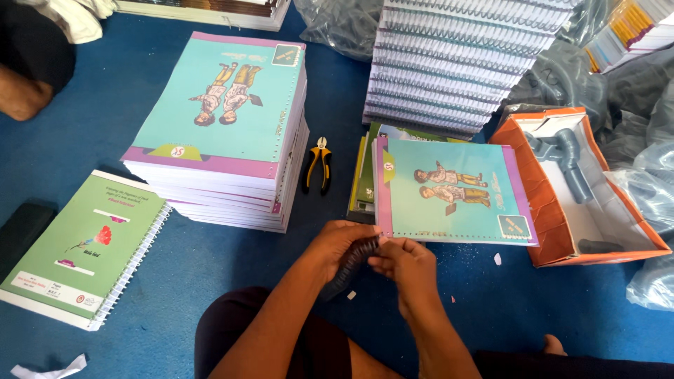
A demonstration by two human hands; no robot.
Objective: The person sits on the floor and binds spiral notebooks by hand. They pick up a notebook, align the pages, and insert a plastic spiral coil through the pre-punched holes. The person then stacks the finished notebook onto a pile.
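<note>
Both hands meet low in the middle of the view, over blue floor. My left hand (338,247) grips a dark coil of binding spiral (349,267) that hangs down toward my knee. My right hand (401,264) pinches the coil's upper end. Just beyond the hands lies a small pile of notebooks topped by a turquoise-covered book (453,191) with a purple border and punched holes along its near edge. Black-and-yellow pliers (317,165) lie on the floor between that pile and a tall stack of the same unbound books (225,133).
A green spiral-bound notebook (84,249) lies at the left. A high stack of bound books (449,60) stands at the back. An orange-edged box (562,231) holding grey coils sits at the right, beside plastic bags (646,196). Another person's hand (24,95) shows at the far left.
</note>
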